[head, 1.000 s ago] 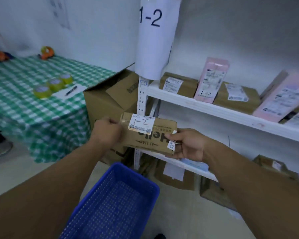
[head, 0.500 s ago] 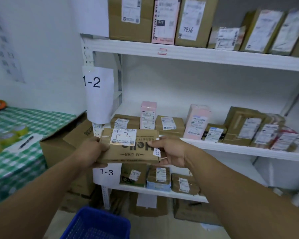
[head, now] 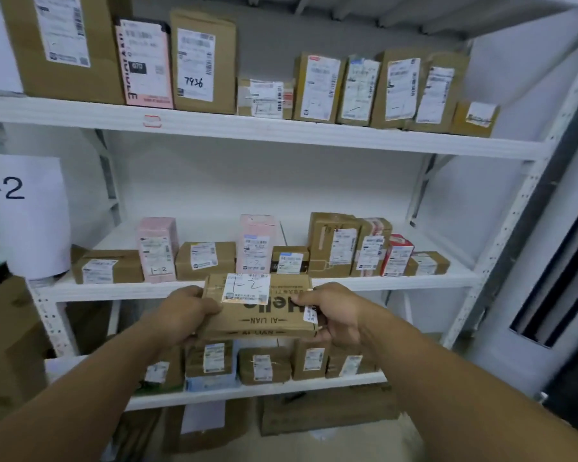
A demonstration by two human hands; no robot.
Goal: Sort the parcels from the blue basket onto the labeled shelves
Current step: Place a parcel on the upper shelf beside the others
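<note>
I am holding the box (head: 261, 308) flat between both hands, at twelve o'clock from me, just in front of the lip of the middle shelf (head: 397, 283) and not yet resting on it. My left hand (head: 187, 311) is wrapping its nine o'clock end, and my right hand (head: 331, 311) is pinching the three o'clock end beside a small tag (head: 310, 313). The label (head: 247, 287) on top is showing a handwritten 1-2.

I am judging the box to be light and stiff: thin cardboard, square-edged, not sagging between my hands. The short ends are the places to grip. The taped faces may be slick.

The shelf is a white board carrying a row of parcels (head: 204, 260) along its front. Bare board is showing behind the row and at its two o'clock end. A sign (head: 24, 211) ending in -2 is hanging at nine o'clock. Other shelves, also holding parcels, are running above and below.
</note>
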